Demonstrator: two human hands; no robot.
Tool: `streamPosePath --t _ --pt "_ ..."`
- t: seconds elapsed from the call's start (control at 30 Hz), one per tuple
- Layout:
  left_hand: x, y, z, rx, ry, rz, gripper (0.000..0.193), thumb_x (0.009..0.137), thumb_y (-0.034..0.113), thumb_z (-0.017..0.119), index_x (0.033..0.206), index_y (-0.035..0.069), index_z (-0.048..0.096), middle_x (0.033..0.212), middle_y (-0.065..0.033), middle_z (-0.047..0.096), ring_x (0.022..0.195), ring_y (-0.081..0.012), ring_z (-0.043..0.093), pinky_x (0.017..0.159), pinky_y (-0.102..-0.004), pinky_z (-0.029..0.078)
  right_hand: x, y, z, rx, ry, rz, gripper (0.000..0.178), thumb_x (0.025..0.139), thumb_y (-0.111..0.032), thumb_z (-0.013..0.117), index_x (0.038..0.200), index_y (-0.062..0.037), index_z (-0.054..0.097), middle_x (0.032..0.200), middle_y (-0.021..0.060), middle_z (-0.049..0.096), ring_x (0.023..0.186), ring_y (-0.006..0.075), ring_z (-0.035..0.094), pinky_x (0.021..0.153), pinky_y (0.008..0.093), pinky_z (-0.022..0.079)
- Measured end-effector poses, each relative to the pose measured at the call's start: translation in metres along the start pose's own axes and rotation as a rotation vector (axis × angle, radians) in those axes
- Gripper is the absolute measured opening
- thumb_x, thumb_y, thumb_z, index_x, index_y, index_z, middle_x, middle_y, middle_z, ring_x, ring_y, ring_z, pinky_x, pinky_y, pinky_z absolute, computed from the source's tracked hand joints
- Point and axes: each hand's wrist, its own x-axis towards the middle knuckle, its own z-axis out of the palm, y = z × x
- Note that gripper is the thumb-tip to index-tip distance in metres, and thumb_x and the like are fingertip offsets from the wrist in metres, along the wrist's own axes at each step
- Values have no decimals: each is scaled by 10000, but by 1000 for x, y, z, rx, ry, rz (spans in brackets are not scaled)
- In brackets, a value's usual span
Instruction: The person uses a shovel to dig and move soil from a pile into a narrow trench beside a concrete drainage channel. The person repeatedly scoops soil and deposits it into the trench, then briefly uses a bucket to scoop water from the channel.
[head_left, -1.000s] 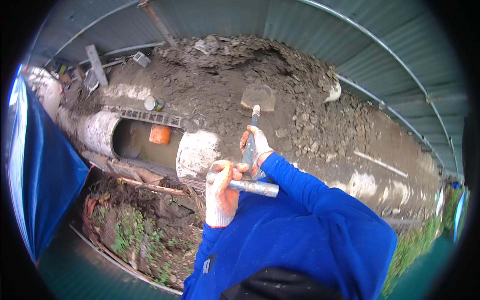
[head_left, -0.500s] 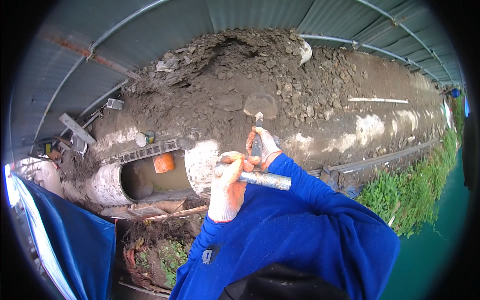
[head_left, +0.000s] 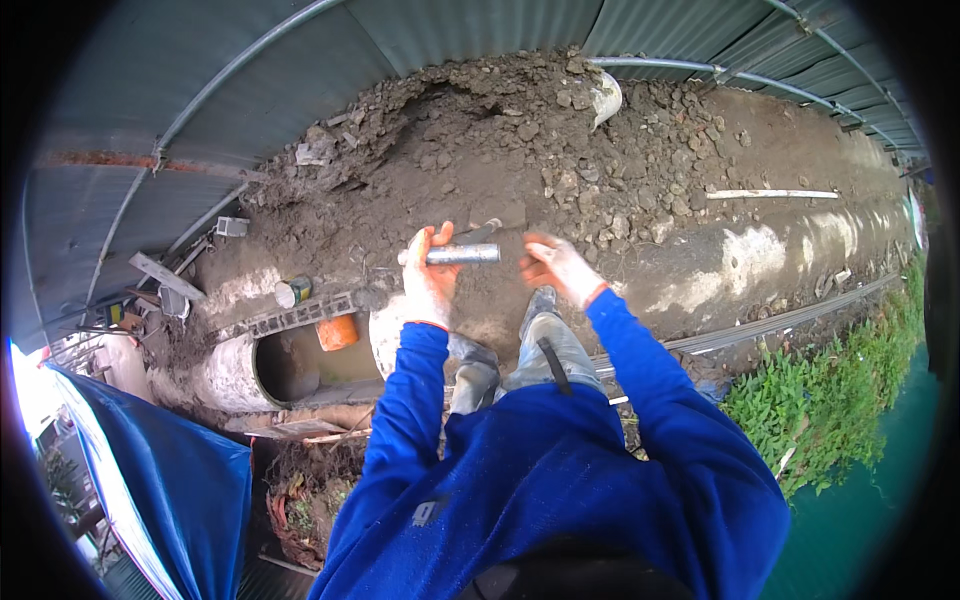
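Observation:
My left hand [head_left: 430,285], in a white glove with orange-stained fingers, is wrapped round a grey metal tube [head_left: 470,254] lying crosswise. The tube looks like the cross grip of a shovel [head_left: 498,214], whose dark shaft runs away from it to a muddy blade on the soil. My fingers hide where tube and shaft meet. Just right of the tube's end, my gloved right hand [head_left: 562,270] is off the shovel, its fingers loosely bent and apart with nothing in them. Below the hands, my muddy boots and trousers [head_left: 545,345] show.
A large concrete pipe [head_left: 225,372] with an open top holds murky water and an orange object [head_left: 338,332]. A bucket [head_left: 292,291] stands beside it. Loose soil and rocks [head_left: 640,170] bank up against metal sheeting [head_left: 480,35]. A blue tarp [head_left: 190,470] hangs at left; plants [head_left: 830,410] grow at right.
My right hand has let go of the shovel's shaft and moved right. My left hand has moved up and away with the tube, and my legs have come into view.

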Motion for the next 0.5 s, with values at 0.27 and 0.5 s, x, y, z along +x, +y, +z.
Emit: streamPosePath --t 0.27,0.5 --pt "-12 -40 24 84 -84 -21 198 992 215 695 1139 87 657 1138 -90 719 1186 -227 651 932 -457 556 -84 -96 82 -1527 126 -801 703 815 -290 777 1405 -2 523 1274 210 625 1200 373 620 1010 492 511" --pt "-13 -65 52 246 -125 27 368 968 204 718 1305 60 678 1240 -52 698 1106 -140 637 942 -299 513 -40 -111 111 -1797 266 -323 510 871 -263 684 1300 -5 586 1018 158 741 918 369 736 776 466 598"
